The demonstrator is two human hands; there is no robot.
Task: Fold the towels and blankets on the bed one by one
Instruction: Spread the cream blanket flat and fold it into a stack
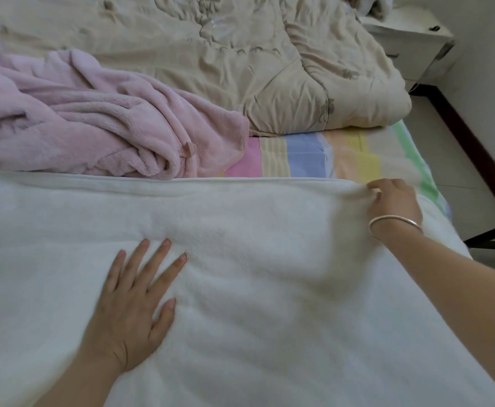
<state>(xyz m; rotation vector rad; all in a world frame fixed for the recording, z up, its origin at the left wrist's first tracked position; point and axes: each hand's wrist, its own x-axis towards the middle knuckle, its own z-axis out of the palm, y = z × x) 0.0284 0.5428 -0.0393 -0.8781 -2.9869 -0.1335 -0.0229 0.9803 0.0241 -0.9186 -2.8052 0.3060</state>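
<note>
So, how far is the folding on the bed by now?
No finished folded piece is in view. In hand: the white blanket lies spread flat; the left hand presses on it, the right hand pinches its far edge. Left to do: the pink blanket, crumpled in a heap behind it, and perhaps the rumpled beige quilt further back.

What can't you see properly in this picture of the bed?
Head view, the only one:
White fluffy blanket: cut off by the left and bottom edges.
Its far corner: hidden by the pinching right hand.
Crumpled pink fleece blanket: cut off at the left edge.
Small dark object on the white bedside cabinet: too small to identify.
</note>
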